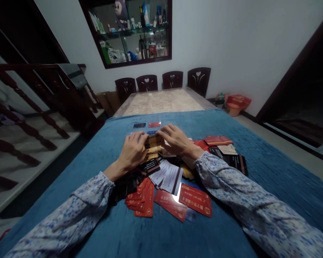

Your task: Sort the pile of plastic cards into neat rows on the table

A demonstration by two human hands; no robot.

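Observation:
Between both hands, a gold card is gripped by its two short ends. My left hand pinches the left end, and my right hand has the right end. Under it lie more yellow cards. Beyond the hands, a black card and a red card lie flat side by side, with a blue card nearer, partly covered. Closer to me are black cards, fanned white cards, a stack of red cards and a large red card.
A blue cloth covers the near part of the marble table. Right of my right hand sit dark red cards and black cards. Several dark chairs line the far end. A wooden railing runs along the left.

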